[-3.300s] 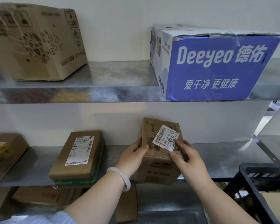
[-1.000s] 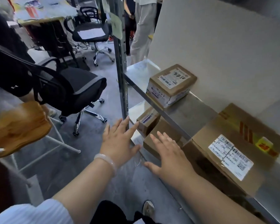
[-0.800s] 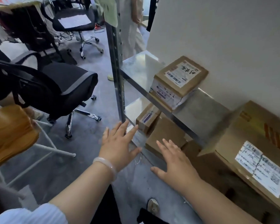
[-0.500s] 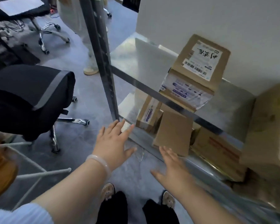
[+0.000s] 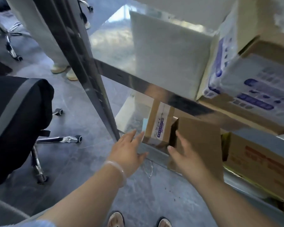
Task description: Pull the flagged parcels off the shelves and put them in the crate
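On the bottom shelf [image 5: 156, 152] stands a small brown parcel [image 5: 159, 124] with white tape and blue print. A plain brown cardboard box [image 5: 202, 141] leans beside it on its right. My left hand [image 5: 127, 152] is open, its fingertips just left of the small parcel's lower corner. My right hand [image 5: 185, 158] is open too, fingers spread against the left edge of the plain box. Neither hand grips anything. The crate is out of view.
A steel upright [image 5: 88, 76] rises just left of my left hand. A taped parcel with blue print [image 5: 246, 82] sits on the shelf above. A box with red print [image 5: 259, 159] is at the lower right. A black office chair [image 5: 15, 123] stands left; another person's legs [image 5: 44, 38] beyond.
My view has dropped closer to the bottom shelf. Both open hands have moved forward and now reach the small parcel and the plain box.
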